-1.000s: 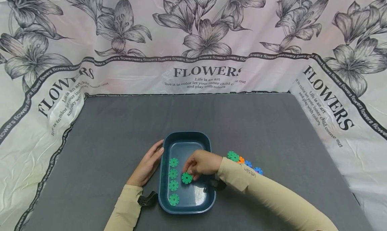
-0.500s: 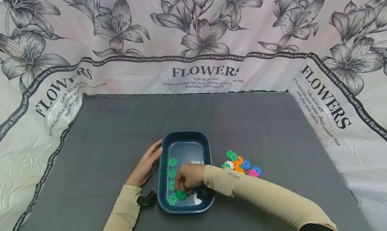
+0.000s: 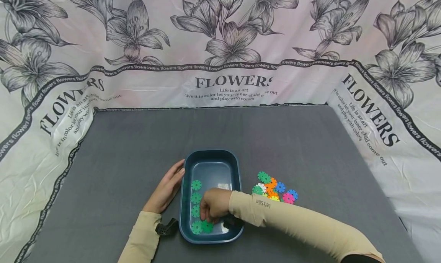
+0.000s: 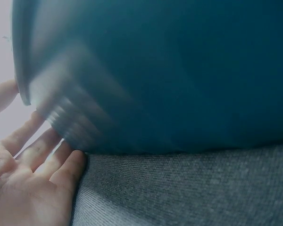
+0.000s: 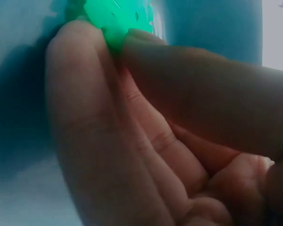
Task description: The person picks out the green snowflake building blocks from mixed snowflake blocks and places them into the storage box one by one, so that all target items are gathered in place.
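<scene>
A dark blue tray [image 3: 213,170] stands upright on the grey cloth. Along its left inner side lies a column of several green notched plastic discs [image 3: 196,198]. My right hand [image 3: 216,202] reaches into the tray's near part and pinches another green notched disc [image 3: 207,227] between thumb and finger, right beside the nearest disc of the column. The right wrist view shows this pinch close up, with part of the disc [image 5: 125,21] hidden by the fingertips. Outside the tray, my left hand [image 3: 166,189] rests straight fingers against its left wall [image 4: 132,94].
Right of the tray lies a loose pile of notched discs [image 3: 271,187] in green, orange, blue, pink, white and yellow; my right sleeve [image 3: 289,213] passes in front of it. Behind the grey cloth [image 3: 213,129] hangs a flower-printed sheet [image 3: 151,85].
My right hand has moved toward me and left with the green disc, from the tray's middle to beside the nearest disc of the column. The left hand stays on the tray.
</scene>
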Demonstrator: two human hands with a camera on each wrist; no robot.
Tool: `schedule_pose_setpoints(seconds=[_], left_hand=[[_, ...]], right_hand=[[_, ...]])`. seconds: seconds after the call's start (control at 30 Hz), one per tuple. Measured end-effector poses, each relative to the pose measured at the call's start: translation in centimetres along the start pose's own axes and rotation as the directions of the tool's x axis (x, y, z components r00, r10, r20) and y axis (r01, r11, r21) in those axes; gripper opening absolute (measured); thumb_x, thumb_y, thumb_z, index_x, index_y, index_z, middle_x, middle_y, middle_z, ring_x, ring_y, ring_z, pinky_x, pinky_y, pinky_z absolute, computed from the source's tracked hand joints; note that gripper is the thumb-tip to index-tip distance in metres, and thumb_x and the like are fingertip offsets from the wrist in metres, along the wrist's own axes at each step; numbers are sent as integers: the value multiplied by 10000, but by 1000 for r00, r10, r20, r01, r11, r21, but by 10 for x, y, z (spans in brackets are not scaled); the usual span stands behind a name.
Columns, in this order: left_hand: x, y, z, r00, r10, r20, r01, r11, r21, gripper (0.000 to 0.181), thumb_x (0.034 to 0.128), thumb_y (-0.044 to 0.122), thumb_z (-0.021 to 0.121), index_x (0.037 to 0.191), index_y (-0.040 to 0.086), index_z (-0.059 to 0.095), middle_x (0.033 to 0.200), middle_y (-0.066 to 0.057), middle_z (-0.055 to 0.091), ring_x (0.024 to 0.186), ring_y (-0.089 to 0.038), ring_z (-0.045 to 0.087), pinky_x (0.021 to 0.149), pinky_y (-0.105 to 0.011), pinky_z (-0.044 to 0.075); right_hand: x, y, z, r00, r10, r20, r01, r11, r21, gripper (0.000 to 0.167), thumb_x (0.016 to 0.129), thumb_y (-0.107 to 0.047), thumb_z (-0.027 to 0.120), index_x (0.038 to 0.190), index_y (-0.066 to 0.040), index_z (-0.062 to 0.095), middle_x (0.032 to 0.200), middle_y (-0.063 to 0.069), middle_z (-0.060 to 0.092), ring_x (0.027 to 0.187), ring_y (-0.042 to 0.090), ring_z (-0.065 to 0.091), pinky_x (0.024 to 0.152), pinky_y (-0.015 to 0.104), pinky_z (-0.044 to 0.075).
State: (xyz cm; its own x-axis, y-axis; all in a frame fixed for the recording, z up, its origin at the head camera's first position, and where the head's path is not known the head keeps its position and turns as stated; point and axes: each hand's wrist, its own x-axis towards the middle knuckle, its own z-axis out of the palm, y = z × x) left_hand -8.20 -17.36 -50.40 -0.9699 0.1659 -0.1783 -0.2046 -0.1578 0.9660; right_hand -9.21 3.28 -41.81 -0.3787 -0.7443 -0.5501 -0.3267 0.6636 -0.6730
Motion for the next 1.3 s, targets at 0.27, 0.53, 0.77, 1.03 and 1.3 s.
schedule_pose_setpoints(seconds=[0.27, 0.53, 0.77, 1.03, 1.3], left_hand=[[-1, -1, 1, 1000, 6, -5, -6, 1000, -9, 619, 980, 396, 526, 1493, 155, 276, 1520, -58, 313, 1399, -221, 289, 1153, -455, 180], [0, 2, 1, 1000, 6, -3, -6, 1000, -10, 615, 987, 380, 518, 1498, 148, 265, 1520, -60, 314, 1387, -216, 309, 1152, -450, 186], [-1, 0, 1, 1000, -10, -13, 10, 1000, -2, 628, 978, 395, 531, 1496, 154, 270, 1516, -49, 321, 1380, -201, 324, 1148, -443, 201], [-2, -1, 2, 1000, -12, -15, 12, 1000, 21, 595, 979, 405, 525, 1483, 176, 306, 1502, -20, 345, 1359, -166, 353, 1127, -378, 260], [-2, 0, 2, 1000, -7, -13, 7, 1000, 18, 584, 985, 392, 519, 1481, 170, 305, 1500, -44, 349, 1325, -131, 395, 1018, -200, 367]], right_hand=[[0, 1, -3, 995, -54, -80, 42, 988, -145, 125, 732, 53, 740, 746, -68, 768, 641, -38, 677, 545, 10, 488, 505, 147, 422], [-8, 2, -18, 984, -98, -147, 72, 982, -175, 42, 776, -33, 758, 804, -62, 768, 728, -13, 713, 635, 24, 565, 592, 176, 470], [-49, 17, -49, 950, -117, -290, 110, 993, -42, 142, 852, -126, 718, 968, -50, 747, 791, -23, 713, 663, 27, 599, 627, 211, 495], [-115, 62, -63, 886, 17, -463, 41, 992, 115, 247, 896, -201, 680, 1088, -47, 698, 942, 31, 722, 767, 122, 668, 669, 246, 530], [-141, 110, -45, 800, 160, -579, -114, 987, 114, 192, 883, -112, 674, 1050, -17, 681, 887, 22, 677, 773, 146, 612, 648, 289, 499]])
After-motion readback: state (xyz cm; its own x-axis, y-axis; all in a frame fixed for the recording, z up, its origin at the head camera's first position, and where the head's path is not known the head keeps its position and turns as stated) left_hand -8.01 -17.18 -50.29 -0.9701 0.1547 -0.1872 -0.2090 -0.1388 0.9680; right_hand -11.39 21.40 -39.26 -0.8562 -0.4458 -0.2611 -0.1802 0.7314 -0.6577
